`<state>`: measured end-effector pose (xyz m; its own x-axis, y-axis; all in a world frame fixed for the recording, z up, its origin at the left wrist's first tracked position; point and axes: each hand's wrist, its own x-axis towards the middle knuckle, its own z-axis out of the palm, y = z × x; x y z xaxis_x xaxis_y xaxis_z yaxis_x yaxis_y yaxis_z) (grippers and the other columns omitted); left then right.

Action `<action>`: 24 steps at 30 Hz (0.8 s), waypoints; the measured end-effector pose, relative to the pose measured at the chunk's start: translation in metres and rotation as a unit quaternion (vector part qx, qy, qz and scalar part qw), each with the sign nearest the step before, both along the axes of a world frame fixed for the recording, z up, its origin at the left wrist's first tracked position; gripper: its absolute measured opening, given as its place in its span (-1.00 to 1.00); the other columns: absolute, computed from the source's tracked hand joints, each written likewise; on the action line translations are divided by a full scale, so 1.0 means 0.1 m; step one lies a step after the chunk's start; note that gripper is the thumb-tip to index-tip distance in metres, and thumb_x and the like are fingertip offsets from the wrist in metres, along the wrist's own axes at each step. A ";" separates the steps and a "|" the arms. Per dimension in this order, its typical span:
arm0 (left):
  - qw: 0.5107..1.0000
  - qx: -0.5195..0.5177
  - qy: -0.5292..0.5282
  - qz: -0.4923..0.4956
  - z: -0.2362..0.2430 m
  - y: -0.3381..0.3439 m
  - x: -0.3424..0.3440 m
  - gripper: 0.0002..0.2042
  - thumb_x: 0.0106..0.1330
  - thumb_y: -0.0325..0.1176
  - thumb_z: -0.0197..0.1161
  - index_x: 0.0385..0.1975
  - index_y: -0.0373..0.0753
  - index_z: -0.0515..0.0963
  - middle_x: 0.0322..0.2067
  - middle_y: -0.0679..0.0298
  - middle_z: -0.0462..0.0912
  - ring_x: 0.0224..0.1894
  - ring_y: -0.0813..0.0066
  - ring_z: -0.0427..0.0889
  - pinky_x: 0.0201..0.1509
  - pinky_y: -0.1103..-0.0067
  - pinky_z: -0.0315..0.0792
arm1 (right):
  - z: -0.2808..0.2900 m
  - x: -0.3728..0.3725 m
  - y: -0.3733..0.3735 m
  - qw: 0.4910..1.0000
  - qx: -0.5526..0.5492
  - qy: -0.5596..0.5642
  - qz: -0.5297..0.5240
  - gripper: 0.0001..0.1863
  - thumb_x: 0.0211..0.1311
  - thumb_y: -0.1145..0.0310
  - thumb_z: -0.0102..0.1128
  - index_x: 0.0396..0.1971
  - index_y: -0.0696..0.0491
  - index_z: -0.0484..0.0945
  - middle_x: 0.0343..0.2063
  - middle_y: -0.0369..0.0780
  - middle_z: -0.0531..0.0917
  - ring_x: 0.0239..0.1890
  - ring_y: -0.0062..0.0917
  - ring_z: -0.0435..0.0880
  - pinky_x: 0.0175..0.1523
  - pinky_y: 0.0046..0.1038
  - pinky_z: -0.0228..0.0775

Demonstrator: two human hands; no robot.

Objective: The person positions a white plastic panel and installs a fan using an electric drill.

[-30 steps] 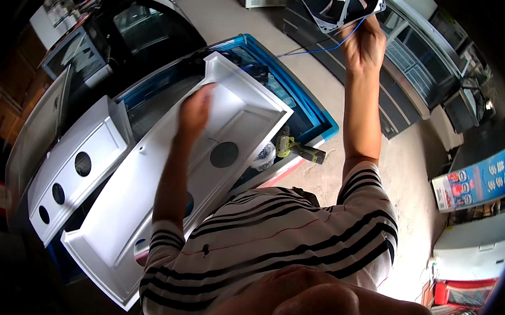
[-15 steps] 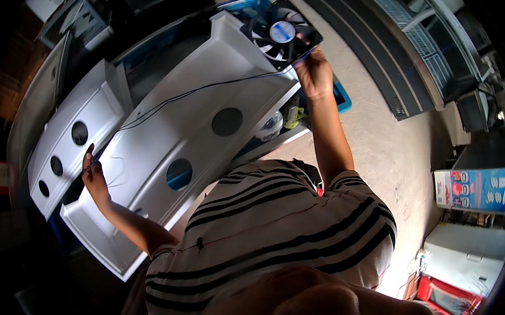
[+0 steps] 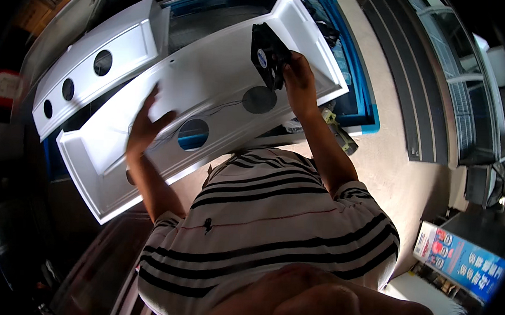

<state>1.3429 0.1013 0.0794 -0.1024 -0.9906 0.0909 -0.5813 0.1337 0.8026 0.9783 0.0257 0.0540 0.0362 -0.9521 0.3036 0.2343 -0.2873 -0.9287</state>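
My right hand (image 3: 300, 86) grips a square black cooling fan (image 3: 265, 56) by its edge, tilted so that its round hub label faces left. The fan is held above the right part of a long white moulded panel (image 3: 218, 55) with round holes cut in it. Thin dark wires (image 3: 224, 105) trail across the panel, passing near the holes. Over the panel's left part, my left hand (image 3: 145, 129) is spread, thumb apart from the fingers, a little blurred. No object shows in it.
Behind lies a smaller white panel (image 3: 133, 38) with several round holes. A blue-framed case (image 3: 368, 104) lies under both panels. A yellow-green power tool (image 3: 343, 138) rests by my right forearm. Farther right are a dark ribbed panel (image 3: 396, 68), a glass-fronted cabinet (image 3: 459, 93) and a blue printed box (image 3: 462, 260).
My right hand has turned the fan from face-on to nearly edge-on and brought it inward over the panel. My left hand has moved from the panel's edge inward over it, and its fingers have spread.
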 end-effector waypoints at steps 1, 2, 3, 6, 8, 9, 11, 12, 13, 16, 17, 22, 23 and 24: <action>0.998 -0.022 0.041 -0.035 -0.05 -0.13 -0.26 -0.19 0.16 -0.23 0.39 0.38 -0.17 0.07 0.33 0.01 0.19 0.37 0.15 0.17 0.39 0.29 0.12 | 0.06 0.07 0.05 1.000 -0.012 0.006 0.012 -0.72 0.38 0.59 -0.13 0.07 0.14 0.30 -0.02 -0.19 0.52 0.03 -0.60 0.48 0.14 -0.58 0.25; 0.987 0.010 0.148 -0.062 -0.15 -0.26 -0.50 -0.16 0.24 -0.07 0.30 0.41 -0.12 -0.06 0.35 -0.02 0.13 0.37 0.08 0.17 0.37 0.30 0.15 | 0.12 0.13 0.12 0.999 -0.024 0.013 0.021 -0.71 0.38 0.59 -0.14 0.07 0.14 0.29 -0.02 -0.19 0.50 0.03 -0.60 0.46 0.15 -0.58 0.24; 0.954 0.095 0.280 -0.054 -0.11 -0.31 -0.82 -0.12 0.27 0.10 0.19 0.43 -0.08 -0.19 0.36 -0.06 0.08 0.36 0.01 0.16 0.35 0.21 0.16 | 0.15 0.16 0.17 0.999 -0.036 0.020 0.028 -0.71 0.39 0.59 -0.15 0.07 0.14 0.28 -0.01 -0.20 0.49 0.03 -0.61 0.45 0.15 -0.57 0.23; 0.866 0.219 0.441 -0.084 -0.21 -0.40 -1.39 -0.03 0.22 0.37 -0.02 0.43 -0.10 -0.29 0.31 -0.09 0.17 0.29 0.04 0.30 0.34 0.06 0.11 | 0.21 0.24 0.34 0.994 -0.045 0.075 0.061 -0.69 0.38 0.58 -0.16 0.09 0.15 0.26 -0.04 -0.20 0.46 0.06 -0.61 0.41 0.17 -0.56 0.18; 0.790 0.254 0.538 -0.149 -0.26 -0.48 -1.53 -0.05 0.20 0.41 -0.07 0.42 -0.10 -0.22 0.28 -0.05 0.23 0.27 0.06 0.32 0.33 0.05 0.12 | 0.19 0.24 0.45 0.992 -0.036 0.085 0.081 -0.66 0.31 0.61 -0.12 0.08 0.15 0.24 -0.04 -0.17 0.47 0.13 -0.52 0.40 0.26 -0.49 0.13; 0.746 0.273 0.580 -0.181 -0.26 -0.51 -1.57 -0.05 0.20 0.42 -0.09 0.42 -0.11 -0.18 0.26 -0.04 0.25 0.26 0.07 0.33 0.33 0.05 0.12 | 0.18 0.25 0.48 0.987 -0.084 0.121 0.070 -0.66 0.27 0.63 -0.07 0.04 0.14 0.27 -0.05 -0.14 0.48 0.11 -0.45 0.43 0.29 -0.42 0.13; 0.751 0.242 0.586 -0.183 -0.24 -0.52 -1.57 -0.01 0.09 0.40 0.12 0.39 -0.13 -0.06 0.20 0.03 0.32 0.22 0.13 0.37 0.25 0.11 0.27 | 0.18 0.26 0.51 0.964 -0.180 0.191 0.046 -0.65 0.17 0.68 0.03 -0.04 0.11 0.31 -0.06 -0.10 0.50 0.08 -0.29 0.49 0.35 -0.28 0.12; 0.766 0.211 0.578 -0.184 -0.25 -0.52 -1.57 0.00 0.05 0.37 0.19 0.38 -0.12 -0.03 0.19 0.03 0.33 0.21 0.15 0.38 0.22 0.14 0.32 | 0.29 0.23 0.53 0.954 -0.203 0.213 0.054 -0.58 0.01 0.75 0.10 -0.10 0.08 0.35 -0.04 -0.06 0.48 0.12 -0.12 0.45 0.41 -0.09 -0.02; 0.780 0.179 0.570 -0.184 -0.26 -0.52 -1.56 0.01 0.02 0.35 0.26 0.38 -0.11 -0.01 0.18 0.04 0.33 0.20 0.17 0.39 0.20 0.16 0.36 | 0.29 0.19 0.53 0.945 -0.218 0.239 0.052 -0.56 -0.02 0.76 0.10 -0.11 0.07 0.36 -0.03 -0.07 0.48 0.13 -0.12 0.44 0.41 -0.07 -0.02; 0.786 0.129 0.551 -0.248 -0.18 -0.49 -1.46 0.12 -0.10 0.16 0.48 0.40 -0.10 -0.09 0.24 0.04 0.23 0.24 0.12 0.33 0.19 0.21 0.41 | 0.26 0.06 0.54 0.920 -0.251 0.294 0.060 -0.52 -0.10 0.80 0.07 -0.13 0.04 0.39 -0.01 -0.07 0.48 0.17 -0.12 0.40 0.41 -0.06 -0.03; 0.808 0.108 0.529 -0.234 -0.14 -0.48 -1.46 0.16 -0.15 0.09 0.53 0.40 -0.11 -0.14 0.26 0.03 0.18 0.26 0.10 0.30 0.20 0.22 0.41 | 0.24 0.03 0.54 0.916 -0.261 0.297 0.071 -0.50 -0.11 0.83 0.04 -0.12 0.04 0.39 0.02 -0.06 0.47 0.19 -0.12 0.39 0.41 -0.08 -0.03; 0.938 -0.117 0.285 -0.157 0.19 -0.40 -1.58 0.40 -0.42 -0.20 0.67 0.41 -0.15 -0.35 0.31 -0.03 0.03 0.33 -0.03 0.14 0.28 0.19 0.32 | 0.33 -0.04 0.59 0.958 -0.177 0.213 0.077 -0.63 0.13 0.65 0.04 -0.05 0.02 0.40 0.03 -0.12 0.49 0.22 -0.23 0.39 0.35 -0.14 0.12; 0.950 -0.147 0.226 -0.158 0.25 -0.41 -1.60 0.42 -0.45 -0.22 0.67 0.41 -0.15 -0.35 0.31 -0.04 0.03 0.33 -0.05 0.13 0.30 0.18 0.29 | 0.31 -0.02 0.58 0.986 -0.087 0.118 0.084 -0.61 0.13 0.66 0.04 -0.03 0.01 0.41 0.02 -0.14 0.49 0.22 -0.26 0.40 0.34 -0.17 0.15; 0.957 -0.178 0.165 -0.157 0.31 -0.41 -1.60 0.43 -0.47 -0.24 0.68 0.41 -0.15 -0.36 0.31 -0.05 0.03 0.34 -0.07 0.12 0.31 0.17 0.26 | 0.33 -0.02 0.57 0.996 0.004 0.019 0.089 -0.60 0.13 0.66 0.04 -0.02 0.00 0.42 0.01 -0.16 0.49 0.21 -0.29 0.41 0.32 -0.20 0.19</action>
<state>1.1830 0.0606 0.1103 -0.2980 -0.8162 0.4951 -0.1898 0.5589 0.8072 0.9760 0.0828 0.0873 0.2155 -0.9321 0.2913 0.2455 -0.2370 -0.9400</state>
